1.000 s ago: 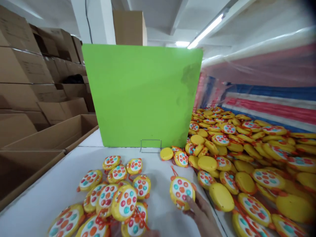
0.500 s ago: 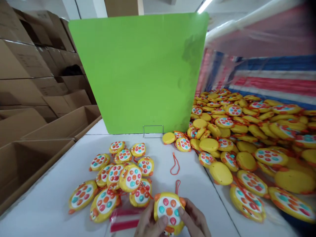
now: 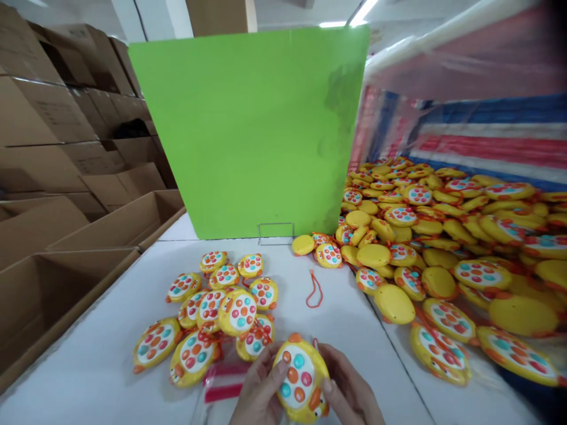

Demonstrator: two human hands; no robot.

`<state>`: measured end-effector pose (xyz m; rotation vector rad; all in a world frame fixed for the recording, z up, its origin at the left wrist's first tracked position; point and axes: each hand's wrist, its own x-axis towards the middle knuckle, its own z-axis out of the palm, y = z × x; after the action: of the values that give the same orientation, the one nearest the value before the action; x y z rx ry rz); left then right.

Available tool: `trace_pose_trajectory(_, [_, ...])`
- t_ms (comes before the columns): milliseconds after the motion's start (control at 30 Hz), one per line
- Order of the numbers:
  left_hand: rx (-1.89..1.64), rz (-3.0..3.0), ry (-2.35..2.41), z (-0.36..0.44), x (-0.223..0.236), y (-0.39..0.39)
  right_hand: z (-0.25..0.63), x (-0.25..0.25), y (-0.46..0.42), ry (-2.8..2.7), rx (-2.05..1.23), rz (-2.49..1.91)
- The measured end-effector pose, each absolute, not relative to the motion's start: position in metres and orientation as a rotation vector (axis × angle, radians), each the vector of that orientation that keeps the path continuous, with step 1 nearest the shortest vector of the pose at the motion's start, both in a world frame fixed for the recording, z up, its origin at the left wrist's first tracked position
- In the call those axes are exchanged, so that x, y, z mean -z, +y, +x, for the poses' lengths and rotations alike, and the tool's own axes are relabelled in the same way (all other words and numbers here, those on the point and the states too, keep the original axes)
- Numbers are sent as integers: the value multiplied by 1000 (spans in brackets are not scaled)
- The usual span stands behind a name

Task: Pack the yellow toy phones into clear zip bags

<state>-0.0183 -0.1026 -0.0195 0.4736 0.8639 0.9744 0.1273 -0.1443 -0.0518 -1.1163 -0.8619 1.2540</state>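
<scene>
Between my two hands, low in the head view, is a yellow duck-shaped toy with a white face of coloured round buttons. My left hand grips its left side, thumb on the buttons. On the right edge my right hand holds it, thumb near the duck's head. A bit of red cord shows behind the toy. A loose red cord loop lies on the white table beyond the hands. Left of them, several like toys sit in a loose group, some overlapping, some with red cords.
A large heap of the same toys covers the right side. Behind the table stands a green board with a small wire stand at its foot. Open cartons line the left. A pink-edged plastic bag lies near my left hand.
The toy has turned in my hands, its duck head swinging toward the lower right. Its red cord, upright before, is now mostly hidden. The view has shifted slightly.
</scene>
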Motion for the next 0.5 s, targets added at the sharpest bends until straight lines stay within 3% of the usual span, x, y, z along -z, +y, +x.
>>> trace_pose_trajectory(233, [-834, 873, 1057, -35, 29, -106, 135, 60, -150, -1154, -1214, -1285])
trace_pose_trajectory(400, [-995, 359, 1008, -27, 16, -103, 148, 55, -154, -1089, -1020, -1428])
trace_pose_trajectory(500, [-900, 139, 884, -26, 17, -102, 142, 66, -162, -1022, -979, -1457])
